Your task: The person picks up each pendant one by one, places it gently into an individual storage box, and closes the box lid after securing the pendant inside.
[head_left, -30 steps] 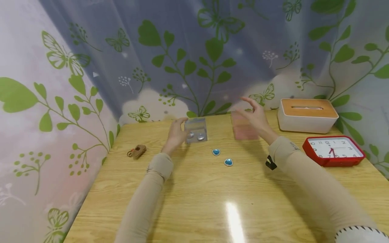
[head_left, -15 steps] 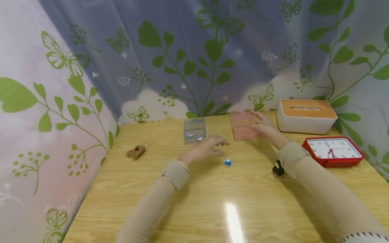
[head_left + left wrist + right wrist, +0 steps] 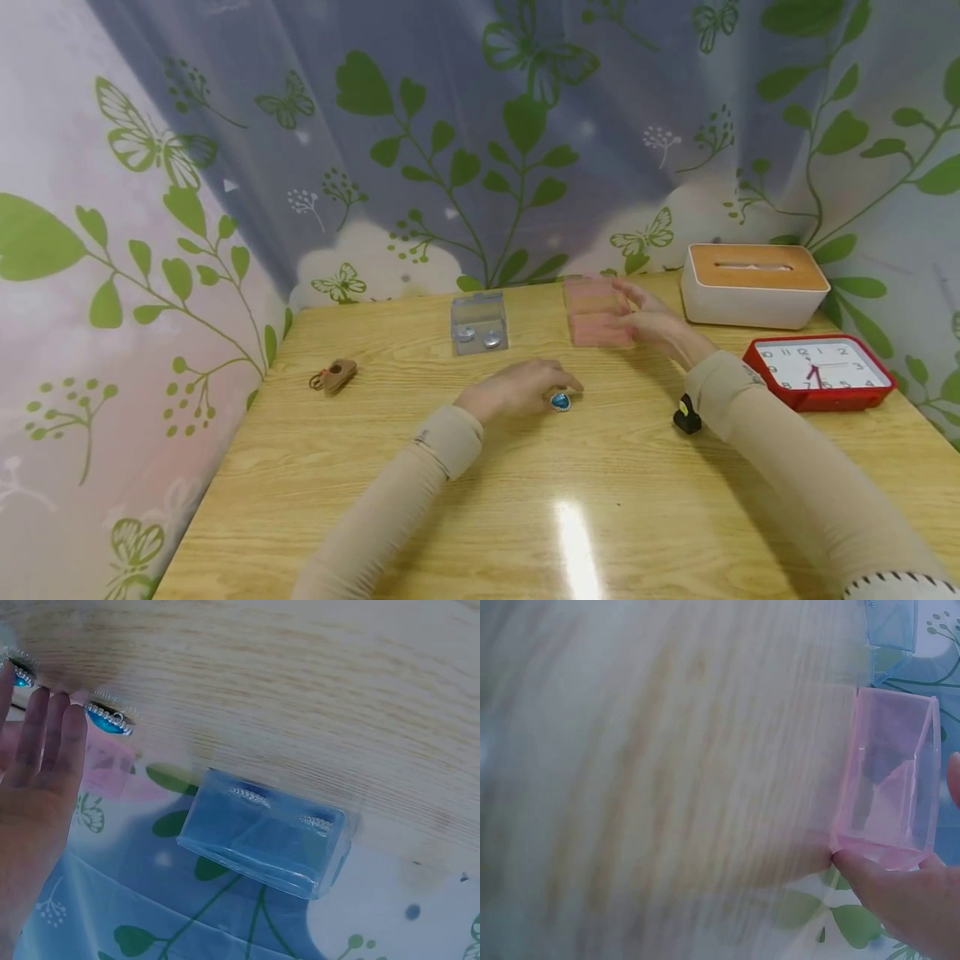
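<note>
Two blue gem charms with beaded silver rims lie mid-table; one charm [image 3: 560, 402] shows beside my left hand [image 3: 517, 389], and the other is covered by it in the head view. In the left wrist view, the left fingers [image 3: 73, 742] stretch out straight, their tips right at one charm [image 3: 107, 720]. My right hand [image 3: 660, 325] holds the right end of a see-through pink box [image 3: 591, 312], thumb [image 3: 859, 874] at its near corner. Left of that stands a see-through blue box [image 3: 478, 321] with two silver-rimmed charms [image 3: 250, 796] inside.
A brown keyring-like item [image 3: 339, 375] lies on the left of the table [image 3: 465, 533]. At the right are a red clock [image 3: 821, 372], a tissue box [image 3: 753, 287] and a small black object [image 3: 686, 415] by the right sleeve. A patterned curtain [image 3: 450, 150] hangs behind.
My left hand has left the blue box and come right and nearer, over the loose charms. My right hand has lowered from above the pink box onto its right end.
</note>
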The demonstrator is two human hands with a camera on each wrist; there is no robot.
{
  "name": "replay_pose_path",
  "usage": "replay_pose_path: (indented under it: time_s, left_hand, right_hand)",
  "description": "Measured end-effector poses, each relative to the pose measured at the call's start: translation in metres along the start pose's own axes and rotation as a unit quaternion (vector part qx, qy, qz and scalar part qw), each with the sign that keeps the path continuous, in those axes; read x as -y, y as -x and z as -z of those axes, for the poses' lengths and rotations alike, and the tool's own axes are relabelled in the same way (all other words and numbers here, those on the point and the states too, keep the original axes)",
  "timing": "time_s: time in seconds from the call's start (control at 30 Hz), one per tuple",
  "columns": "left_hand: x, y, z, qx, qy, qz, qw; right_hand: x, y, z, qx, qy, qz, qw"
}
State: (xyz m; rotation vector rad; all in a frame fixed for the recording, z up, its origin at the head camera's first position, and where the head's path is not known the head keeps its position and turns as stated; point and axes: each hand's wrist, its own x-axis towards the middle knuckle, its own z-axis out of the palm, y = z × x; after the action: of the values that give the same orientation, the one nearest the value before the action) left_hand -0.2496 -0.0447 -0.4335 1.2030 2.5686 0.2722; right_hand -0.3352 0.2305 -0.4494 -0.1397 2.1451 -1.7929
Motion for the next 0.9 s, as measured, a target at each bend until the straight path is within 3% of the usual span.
replay_pose_path:
  time_s: [0.4,0.9]
  left_hand:
    - [-0.0037,-0.0021,-0.0056,-0.007,-0.051,-0.001,0.9987]
    - [0.0013,-0.0064,-0.0092,-0.026,-0.017,0.018,0.9994]
  right_hand:
    - [-0.0042,-0.0032,-0.0032,0.007,0.01,0.02,0.9997]
    - [-0.003,-0.0046,-0.0017,0.001,0.045,0.009,0.9989]
